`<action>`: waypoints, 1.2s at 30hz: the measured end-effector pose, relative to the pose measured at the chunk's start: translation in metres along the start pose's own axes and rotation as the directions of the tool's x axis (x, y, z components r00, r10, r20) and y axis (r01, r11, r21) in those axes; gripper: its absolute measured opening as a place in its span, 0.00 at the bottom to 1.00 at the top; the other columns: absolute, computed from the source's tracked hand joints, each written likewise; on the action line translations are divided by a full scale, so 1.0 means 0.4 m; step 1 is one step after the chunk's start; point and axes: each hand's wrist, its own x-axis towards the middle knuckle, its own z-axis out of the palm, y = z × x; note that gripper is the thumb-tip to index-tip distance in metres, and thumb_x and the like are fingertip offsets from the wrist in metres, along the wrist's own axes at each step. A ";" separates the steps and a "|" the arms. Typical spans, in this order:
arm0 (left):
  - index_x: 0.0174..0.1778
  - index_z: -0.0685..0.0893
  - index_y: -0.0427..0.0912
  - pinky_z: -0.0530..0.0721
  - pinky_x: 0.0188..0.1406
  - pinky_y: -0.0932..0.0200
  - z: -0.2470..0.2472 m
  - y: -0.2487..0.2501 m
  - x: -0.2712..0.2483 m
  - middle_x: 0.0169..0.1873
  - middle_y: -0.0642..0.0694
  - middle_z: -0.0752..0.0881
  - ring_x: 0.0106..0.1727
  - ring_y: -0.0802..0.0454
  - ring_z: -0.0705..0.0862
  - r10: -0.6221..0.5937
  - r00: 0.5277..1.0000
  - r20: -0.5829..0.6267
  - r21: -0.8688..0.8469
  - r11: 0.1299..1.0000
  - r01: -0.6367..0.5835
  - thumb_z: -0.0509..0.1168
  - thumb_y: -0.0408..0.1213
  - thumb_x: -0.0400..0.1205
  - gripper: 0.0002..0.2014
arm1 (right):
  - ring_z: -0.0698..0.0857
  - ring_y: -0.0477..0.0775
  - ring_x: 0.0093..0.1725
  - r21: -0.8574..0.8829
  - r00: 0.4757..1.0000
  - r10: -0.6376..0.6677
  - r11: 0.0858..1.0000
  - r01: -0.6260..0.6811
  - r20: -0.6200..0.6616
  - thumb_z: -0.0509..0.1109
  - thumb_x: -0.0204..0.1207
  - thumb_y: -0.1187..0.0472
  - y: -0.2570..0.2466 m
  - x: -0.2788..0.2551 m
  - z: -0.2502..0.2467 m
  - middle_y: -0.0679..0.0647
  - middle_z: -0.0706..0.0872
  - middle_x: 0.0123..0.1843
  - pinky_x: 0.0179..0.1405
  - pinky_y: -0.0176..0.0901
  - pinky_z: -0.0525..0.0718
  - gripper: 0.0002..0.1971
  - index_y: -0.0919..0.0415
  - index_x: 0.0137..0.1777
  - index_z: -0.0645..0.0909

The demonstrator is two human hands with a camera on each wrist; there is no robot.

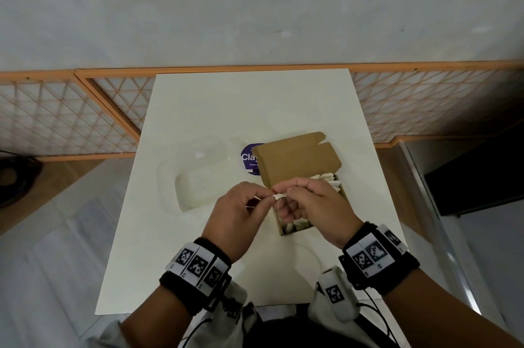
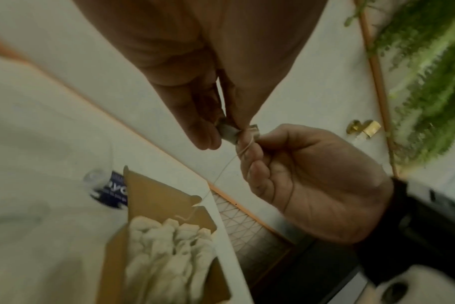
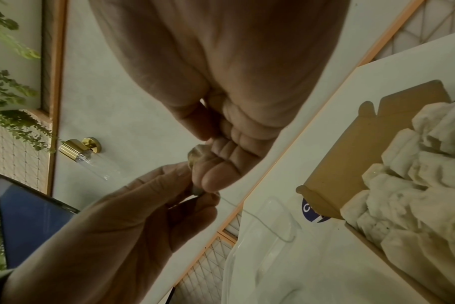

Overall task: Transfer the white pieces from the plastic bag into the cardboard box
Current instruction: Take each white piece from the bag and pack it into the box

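Note:
The open cardboard box [image 1: 297, 160] stands at the table's centre right with its lid up. Several crumpled white pieces [image 1: 329, 179] lie inside it, seen closer in the wrist views [image 2: 169, 257] [image 3: 416, 195]. Above the box's near left corner my left hand [image 1: 270, 197] and right hand [image 1: 286, 191] meet, and both pinch one small white piece [image 1: 279, 195] [image 2: 229, 131] [image 3: 195, 156]. A thin thread [image 2: 221, 172] trails from it down toward the box. The clear plastic bag [image 1: 195, 177] lies flat to the left and looks empty.
A round purple label [image 1: 249, 160] shows behind the box lid. The white table [image 1: 255, 109] ends at an orange lattice panel [image 1: 71, 118]. A dark cabinet [image 1: 476, 177] stands to the right.

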 end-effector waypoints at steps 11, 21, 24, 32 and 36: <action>0.40 0.90 0.38 0.90 0.59 0.39 -0.025 0.039 0.007 0.45 0.39 0.93 0.49 0.43 0.91 -0.355 0.921 0.162 -0.474 0.790 0.388 0.71 0.31 0.85 0.08 | 0.86 0.57 0.39 -0.142 0.997 -0.077 0.987 0.078 0.018 0.67 0.89 0.66 -0.004 -0.008 0.002 0.59 0.89 0.39 0.43 0.54 0.87 0.09 0.66 0.50 0.88; 0.44 0.87 0.32 0.94 0.55 0.46 -0.015 0.045 0.007 0.45 0.33 0.92 0.48 0.37 0.92 -0.334 0.937 0.103 -0.411 0.843 0.346 0.68 0.39 0.89 0.14 | 0.87 0.58 0.41 -0.018 0.996 -0.077 0.997 0.076 -0.044 0.66 0.89 0.56 -0.007 -0.022 0.004 0.61 0.90 0.46 0.42 0.55 0.85 0.10 0.52 0.65 0.86; 0.42 0.86 0.36 0.92 0.47 0.51 -0.020 0.054 0.003 0.42 0.36 0.92 0.43 0.44 0.90 -0.295 0.953 0.070 -0.354 0.886 0.300 0.68 0.41 0.89 0.13 | 0.88 0.57 0.41 -0.054 0.999 -0.035 0.998 0.036 0.011 0.72 0.78 0.50 -0.006 -0.025 0.007 0.61 0.92 0.47 0.47 0.56 0.86 0.24 0.47 0.75 0.80; 0.39 0.82 0.42 0.85 0.45 0.42 -0.040 0.058 0.008 0.40 0.43 0.90 0.39 0.45 0.85 -0.197 0.976 -0.088 -0.207 0.963 0.176 0.68 0.40 0.88 0.12 | 0.81 0.51 0.33 -0.206 0.974 -0.083 0.970 0.127 0.213 0.66 0.91 0.56 0.000 -0.041 0.020 0.53 0.83 0.35 0.38 0.48 0.83 0.09 0.57 0.64 0.85; 0.42 0.82 0.41 0.86 0.48 0.52 -0.056 0.050 0.007 0.45 0.46 0.92 0.46 0.47 0.88 -0.171 0.979 -0.115 -0.159 0.976 0.152 0.67 0.37 0.88 0.09 | 0.80 0.50 0.34 -0.404 0.975 -0.162 0.890 0.211 0.152 0.66 0.91 0.55 -0.026 -0.059 0.002 0.65 0.83 0.39 0.37 0.48 0.83 0.09 0.53 0.55 0.87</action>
